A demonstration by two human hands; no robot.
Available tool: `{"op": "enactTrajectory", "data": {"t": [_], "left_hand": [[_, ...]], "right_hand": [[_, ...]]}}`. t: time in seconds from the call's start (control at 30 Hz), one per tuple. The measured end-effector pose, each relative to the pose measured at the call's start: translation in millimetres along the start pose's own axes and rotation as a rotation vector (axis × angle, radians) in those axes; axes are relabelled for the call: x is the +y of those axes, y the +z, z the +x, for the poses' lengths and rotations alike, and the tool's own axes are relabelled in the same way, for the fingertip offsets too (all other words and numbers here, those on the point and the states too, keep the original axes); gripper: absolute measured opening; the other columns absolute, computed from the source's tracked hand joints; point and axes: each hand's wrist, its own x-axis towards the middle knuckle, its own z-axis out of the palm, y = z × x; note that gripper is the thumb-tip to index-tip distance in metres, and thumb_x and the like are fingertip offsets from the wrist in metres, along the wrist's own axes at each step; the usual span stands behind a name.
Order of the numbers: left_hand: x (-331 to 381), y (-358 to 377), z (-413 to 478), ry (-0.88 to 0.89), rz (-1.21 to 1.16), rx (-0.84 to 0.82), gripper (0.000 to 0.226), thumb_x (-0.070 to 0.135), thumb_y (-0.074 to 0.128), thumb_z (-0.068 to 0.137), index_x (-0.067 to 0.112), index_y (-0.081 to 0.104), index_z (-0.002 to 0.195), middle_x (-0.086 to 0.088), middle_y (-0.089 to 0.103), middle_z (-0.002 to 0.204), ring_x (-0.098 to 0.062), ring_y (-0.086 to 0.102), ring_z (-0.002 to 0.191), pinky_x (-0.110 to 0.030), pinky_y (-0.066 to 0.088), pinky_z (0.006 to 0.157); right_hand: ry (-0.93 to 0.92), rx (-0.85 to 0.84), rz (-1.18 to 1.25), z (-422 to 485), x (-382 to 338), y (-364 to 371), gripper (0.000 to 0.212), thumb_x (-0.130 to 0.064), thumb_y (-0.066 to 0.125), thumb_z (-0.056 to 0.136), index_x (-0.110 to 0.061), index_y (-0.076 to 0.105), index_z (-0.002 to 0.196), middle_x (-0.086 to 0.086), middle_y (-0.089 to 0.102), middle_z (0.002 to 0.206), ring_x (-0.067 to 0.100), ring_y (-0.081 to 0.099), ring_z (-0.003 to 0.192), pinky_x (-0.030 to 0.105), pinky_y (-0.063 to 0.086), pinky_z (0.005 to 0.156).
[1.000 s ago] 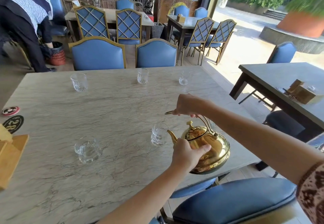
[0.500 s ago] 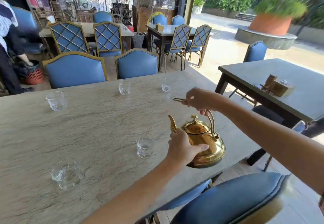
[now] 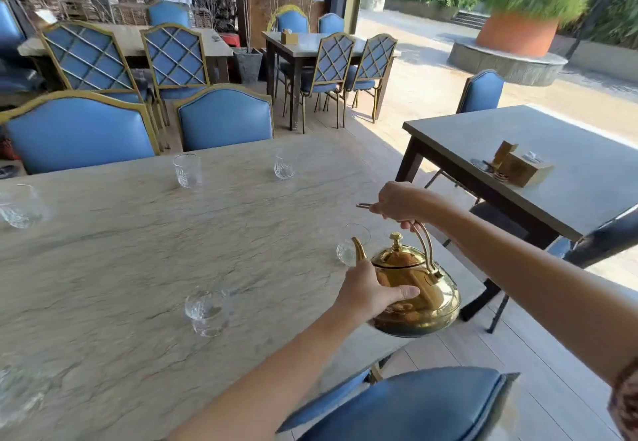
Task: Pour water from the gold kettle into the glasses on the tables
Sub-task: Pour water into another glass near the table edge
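Marble table (image 3: 138, 268) carries several glasses. Gold kettle (image 3: 414, 292) is held above the table's right edge, spout beside the nearest glass (image 3: 348, 247). Right hand (image 3: 400, 200) is closed around the handle; left hand (image 3: 369, 290) is pressed against the body.

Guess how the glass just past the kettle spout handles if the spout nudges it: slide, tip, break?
The glass looks squat with a thick cut base, so it would probably slide on the smooth marble table rather than tip. It stands near the table edge, so a hard push from the gold kettle risks a fall.
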Motion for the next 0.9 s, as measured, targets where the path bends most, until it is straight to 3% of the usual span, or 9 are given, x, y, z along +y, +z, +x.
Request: {"op": "enactTrajectory", "data": {"t": [0.2,0.43,0.73,0.83,0.9], "left_hand": [[6,32,36,-0.036,-0.067,0.052,0.075,0.062,0.074,0.072,0.010,0.055,0.122,-0.005,0.063,0.123,-0.022,0.060,0.115,-0.028,0.051,0.094],[14,55,67,-0.041,-0.146,0.177,0.070,0.066,0.071,0.072,0.010,0.063,0.114,-0.006,0.070,0.110,-0.021,0.065,0.104,-0.029,0.056,0.087],[29,74,77,-0.055,-0.242,0.278,0.064,0.062,0.066,0.079,0.003,0.066,0.104,-0.011,0.073,0.102,-0.023,0.068,0.097,-0.031,0.059,0.085],[32,76,78,-0.067,-0.266,0.283,0.064,0.063,0.064,0.080,0.004,0.063,0.102,-0.010,0.071,0.104,-0.022,0.067,0.099,-0.024,0.056,0.077],[35,74,80,-0.071,-0.248,0.297,0.052,0.061,0.065,0.081,0.010,0.058,0.084,-0.007,0.069,0.094,-0.019,0.066,0.091,-0.017,0.049,0.065]], "right_hand": [[-0.095,-0.018,-0.030,45,27,-6,0.037,-0.027,0.052,0.098,0.008,0.061,0.102,0.010,0.053,0.060,0.017,0.045,0.042,0.027,0.039,0.041],[-0.187,-0.058,-0.135,81,31,-16,0.035,-0.027,0.052,0.098,0.006,0.061,0.089,0.009,0.049,0.054,0.018,0.042,0.041,0.028,0.037,0.043],[-0.257,-0.150,-0.342,88,16,-26,0.040,-0.029,0.050,0.099,0.007,0.067,0.101,0.007,0.048,0.057,0.019,0.043,0.047,0.027,0.040,0.045],[-0.277,-0.150,-0.380,87,13,-29,0.039,-0.029,0.049,0.099,0.006,0.067,0.102,0.007,0.048,0.057,0.020,0.045,0.048,0.027,0.041,0.045],[-0.292,-0.149,-0.391,86,12,-33,0.039,-0.028,0.050,0.099,0.007,0.067,0.104,0.008,0.049,0.056,0.020,0.046,0.047,0.026,0.041,0.046]]}}
